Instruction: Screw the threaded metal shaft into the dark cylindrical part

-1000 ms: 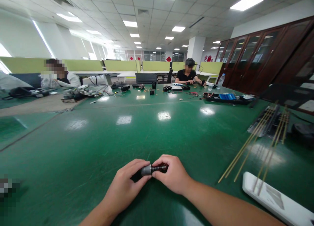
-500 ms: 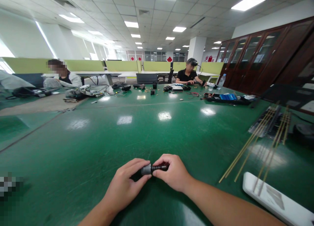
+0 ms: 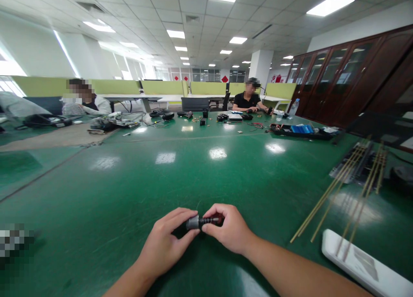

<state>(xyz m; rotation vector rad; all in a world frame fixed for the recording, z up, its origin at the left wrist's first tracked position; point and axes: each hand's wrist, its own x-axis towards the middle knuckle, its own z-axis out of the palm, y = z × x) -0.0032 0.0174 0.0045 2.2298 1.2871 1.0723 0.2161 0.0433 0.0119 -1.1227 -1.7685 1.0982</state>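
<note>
Both my hands meet low in the middle of the head view, just above a green table point(image 3: 129, 180). My left hand point(image 3: 164, 245) pinches the grey metal end of a small cylindrical part point(image 3: 193, 222). My right hand point(image 3: 229, 230) grips the dark thin shaft that sticks out of that part to the right. The part lies level between my fingertips; its far end is hidden inside my right hand.
Several thin brass rods point(image 3: 335, 193) lie slanted at the right, across a white flat board point(image 3: 364, 262) and a dark tray point(image 3: 358, 163). A black tool tray point(image 3: 300, 131) sits farther back. Two people sit at the far side, one at the left point(image 3: 82, 101), one at the centre point(image 3: 248, 99).
My hands and the part stay as they were. The view has shifted slightly, so everything sits a little lower and to the right.
</note>
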